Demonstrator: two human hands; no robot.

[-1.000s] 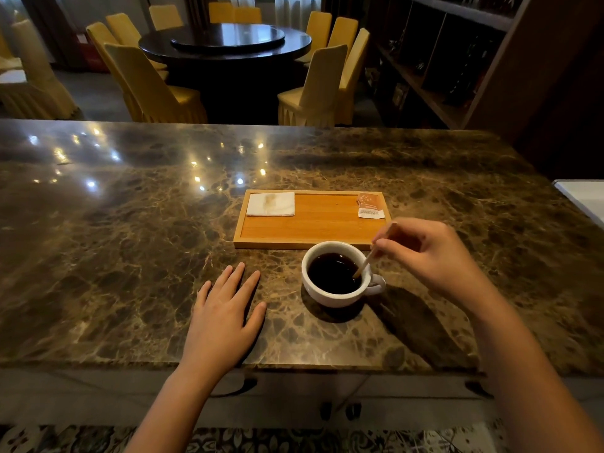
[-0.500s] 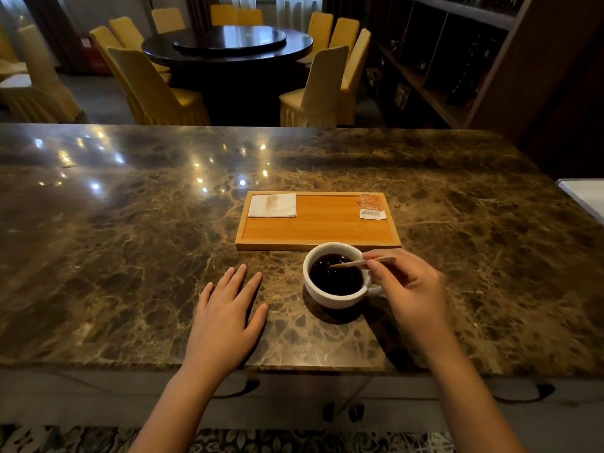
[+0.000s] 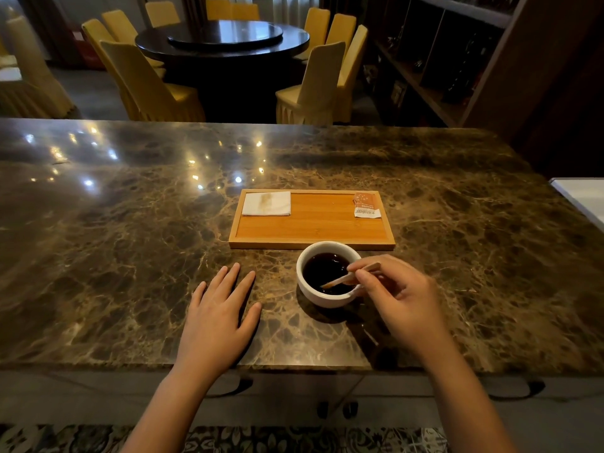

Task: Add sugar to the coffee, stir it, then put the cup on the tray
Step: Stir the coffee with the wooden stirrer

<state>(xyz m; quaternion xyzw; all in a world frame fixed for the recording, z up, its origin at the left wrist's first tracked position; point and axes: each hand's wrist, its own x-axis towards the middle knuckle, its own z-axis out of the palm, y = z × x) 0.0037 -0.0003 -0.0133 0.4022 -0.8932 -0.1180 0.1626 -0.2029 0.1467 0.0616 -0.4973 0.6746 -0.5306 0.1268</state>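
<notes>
The white cup [image 3: 328, 273] stands on the marble counter [image 3: 130, 240], just in front of the near rim of the wooden tray [image 3: 312, 237] and not on it. It holds dark coffee [image 3: 323, 273]. A thin wooden stir stick [image 3: 346, 278] slants into the coffee from the right, its lower end in the liquid.

The right hand [image 3: 397, 300] is beside the cup on its right. Its fingers [image 3: 359, 273] are pinched together on the upper part of the stick, thumb against forefinger, and the other fingers are curled in.

The left hand [image 3: 217, 313] lies flat on the counter to the left of the cup, palm down, fingers spread apart and holding nothing. It does not touch the cup.

On the tray, a folded white napkin [image 3: 266, 203] with a brown stain lies in the far left corner. A torn orange-and-white sugar packet [image 3: 366, 206] lies in the far right corner. The packet carries printed characters on its white end, too small to read.

Beyond the counter stands a dark round dining table [image 3: 222, 37] ringed by yellow covered chairs [image 3: 147, 83]. Dark shelving [image 3: 457, 44] fills the right side.
</notes>
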